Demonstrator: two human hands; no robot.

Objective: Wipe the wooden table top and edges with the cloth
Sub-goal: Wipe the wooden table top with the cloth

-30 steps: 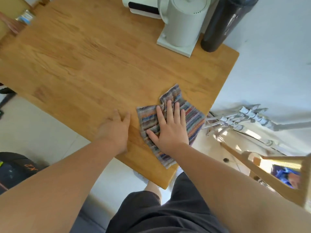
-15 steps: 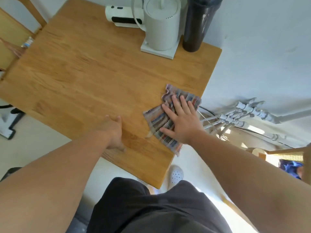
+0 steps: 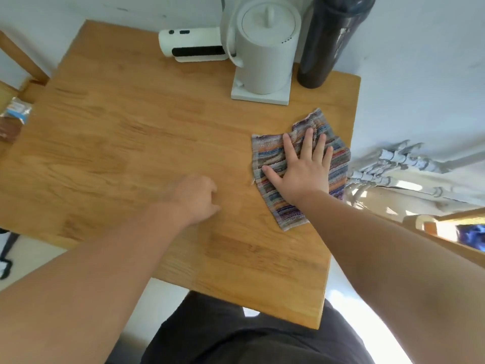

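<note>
Pressing palm-down on the striped cloth (image 3: 266,155), the right hand (image 3: 301,174) lies with its fingers straight and spread, pinning the cloth to the wooden worktop (image 3: 131,143) close to its right edge.

Half a second earlier the cloth was bunched and hanging over that edge. Now it lies flatter and almost wholly on the wood, with only its right margin reaching the edge. The left hand (image 3: 195,198), which then rested flat at the near edge, now sits farther in on the worktop, left of the cloth and apart from it. Its fingers are curled under and hold nothing.

Counted items: one cloth and two hands. At the far side stand one pale kettle (image 3: 265,53) on a square base (image 3: 259,97), one black bottle (image 3: 330,43) just right of the kettle, and one white cylindrical device (image 3: 191,46) lying on its side to the left of it.

The left hand is motion-blurred, so whether it touches the wood cannot be told. The bottle's top is cut off by the frame. The right hand covers the middle of the cloth. A cluster of white pipes (image 3: 393,161) shows beyond the right edge, too blurred to count. A small packet (image 3: 17,111) at the left margin is hard to make out. The person's dark garment (image 3: 249,342) hides the floor below the near edge.
</note>
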